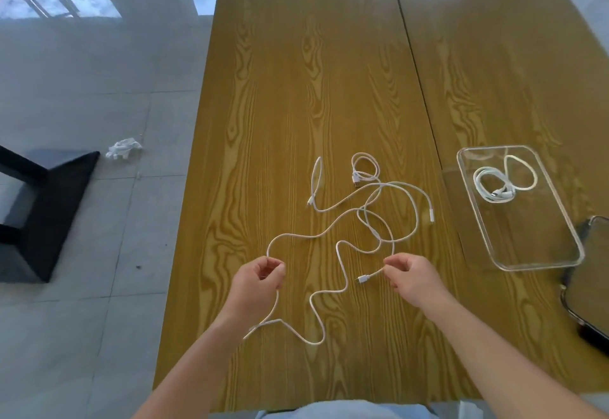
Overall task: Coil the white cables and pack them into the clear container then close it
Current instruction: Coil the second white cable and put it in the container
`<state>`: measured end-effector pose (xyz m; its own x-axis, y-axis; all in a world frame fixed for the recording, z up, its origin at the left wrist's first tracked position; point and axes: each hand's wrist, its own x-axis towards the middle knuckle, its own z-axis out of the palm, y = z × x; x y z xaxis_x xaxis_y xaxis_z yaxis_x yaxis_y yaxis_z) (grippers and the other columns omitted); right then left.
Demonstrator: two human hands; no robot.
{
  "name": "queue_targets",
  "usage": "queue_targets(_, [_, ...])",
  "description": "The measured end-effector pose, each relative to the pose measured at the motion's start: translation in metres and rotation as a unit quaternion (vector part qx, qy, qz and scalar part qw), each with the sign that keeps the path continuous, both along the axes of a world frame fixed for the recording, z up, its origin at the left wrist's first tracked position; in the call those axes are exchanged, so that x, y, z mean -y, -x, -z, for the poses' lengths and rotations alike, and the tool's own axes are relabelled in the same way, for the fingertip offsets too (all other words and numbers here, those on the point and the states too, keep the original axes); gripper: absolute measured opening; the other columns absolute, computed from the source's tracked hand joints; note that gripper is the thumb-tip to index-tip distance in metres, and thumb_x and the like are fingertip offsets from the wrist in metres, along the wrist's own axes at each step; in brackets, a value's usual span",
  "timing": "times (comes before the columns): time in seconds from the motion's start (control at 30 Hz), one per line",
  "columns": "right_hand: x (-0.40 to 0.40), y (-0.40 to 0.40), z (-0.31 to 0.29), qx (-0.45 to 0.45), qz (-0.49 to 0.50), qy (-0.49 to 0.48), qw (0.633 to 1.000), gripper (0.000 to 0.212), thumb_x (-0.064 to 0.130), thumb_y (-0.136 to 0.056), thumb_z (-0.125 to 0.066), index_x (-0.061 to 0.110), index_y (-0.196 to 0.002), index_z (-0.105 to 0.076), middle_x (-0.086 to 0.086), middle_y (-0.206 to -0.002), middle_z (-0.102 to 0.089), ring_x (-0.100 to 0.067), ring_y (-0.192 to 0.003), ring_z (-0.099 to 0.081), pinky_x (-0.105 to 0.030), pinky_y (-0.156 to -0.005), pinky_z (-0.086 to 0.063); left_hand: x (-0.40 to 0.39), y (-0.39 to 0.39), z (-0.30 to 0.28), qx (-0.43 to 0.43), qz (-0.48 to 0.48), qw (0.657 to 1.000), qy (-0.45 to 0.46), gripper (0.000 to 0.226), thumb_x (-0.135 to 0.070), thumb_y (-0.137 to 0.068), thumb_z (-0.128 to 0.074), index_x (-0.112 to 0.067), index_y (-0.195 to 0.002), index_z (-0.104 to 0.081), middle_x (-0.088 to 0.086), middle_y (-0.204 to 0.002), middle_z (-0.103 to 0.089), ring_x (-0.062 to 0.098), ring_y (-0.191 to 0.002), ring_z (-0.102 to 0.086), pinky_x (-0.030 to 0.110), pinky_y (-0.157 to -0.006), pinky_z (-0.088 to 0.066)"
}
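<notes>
L hand (263,275) grip pinching long white cable (342,254), R hand (412,275) pinching its plug end, one coil (494,184) in clear container (573,247), wood surface (296,89)

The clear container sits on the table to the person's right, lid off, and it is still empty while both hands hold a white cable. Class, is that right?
Not quite. The head view shows the container is not empty: one coiled cable already lies in it. The rest holds: it sits on the right, lid off beside it, and the left hand and right hand each hold a white cable.
</notes>
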<state>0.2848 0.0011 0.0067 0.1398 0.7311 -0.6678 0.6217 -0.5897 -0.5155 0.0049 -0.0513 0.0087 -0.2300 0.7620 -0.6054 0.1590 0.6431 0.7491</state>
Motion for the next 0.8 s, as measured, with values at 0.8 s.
queue_targets(0.8, [-0.018, -0.001, 0.045, 0.093, 0.130, 0.038, 0.986, 0.011, 0.019, -0.087, -0.068, 0.017, -0.076, -0.069, -0.004, -0.077, -0.073, -0.024, -0.072, -0.072, -0.046, -0.069, -0.064, -0.055, 0.006, 0.021, -0.171, 0.070, 0.983, 0.003, 0.013, -0.021, -0.093, -0.064, -0.020, -0.105, -0.067, -0.006, -0.091, -0.067, 0.009, -0.083, -0.064, 0.019, -0.061, -0.048])
